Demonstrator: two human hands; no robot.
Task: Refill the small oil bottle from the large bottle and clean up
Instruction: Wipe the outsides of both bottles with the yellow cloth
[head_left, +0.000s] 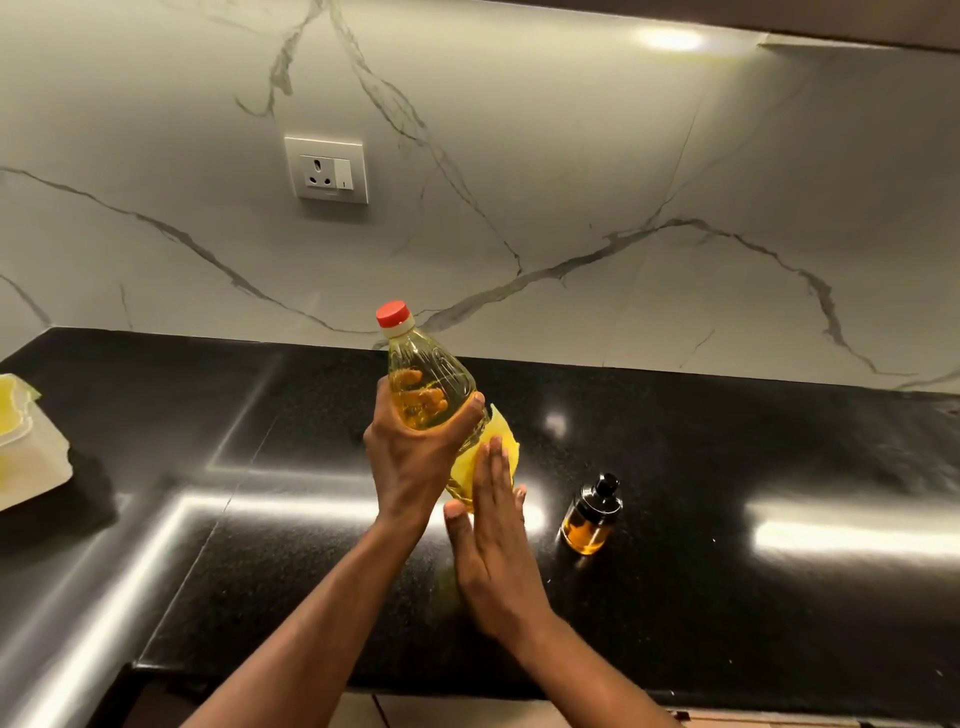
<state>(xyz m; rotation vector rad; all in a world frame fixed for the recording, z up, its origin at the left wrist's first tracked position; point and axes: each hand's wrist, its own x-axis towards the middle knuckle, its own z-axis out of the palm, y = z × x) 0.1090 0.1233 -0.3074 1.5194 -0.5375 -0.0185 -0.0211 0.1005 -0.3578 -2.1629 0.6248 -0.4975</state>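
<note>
The large bottle (426, 379), clear plastic with a red cap (392, 313) screwed on, holds pale yellow oil up to its shoulder and leans with its cap tipped away and to the left. The left hand (410, 462) grips it around the middle, thumb on the near side, the other fingers (421, 397) wrapped behind and showing orange through the oil. Just below those fingers, the right hand (493, 530) lies flat with straight fingers (491, 467) pressing a yellow cloth (503, 434) against the bottle's lower body. The cloth and this hand hide the bottle's base, so I cannot tell whether it touches the black surface (727, 467). To the right of the right fingers, apart from them, the small bottle (589, 517) stands upright on the surface, its dark top on, with amber oil filling its lower part. Far left of the left fingers, a whitish tub (36, 462) with something yellow in it is cut off by the edge. Above and behind the fingers, a socket (326, 170) sits in the veined wall (623, 156).
</note>
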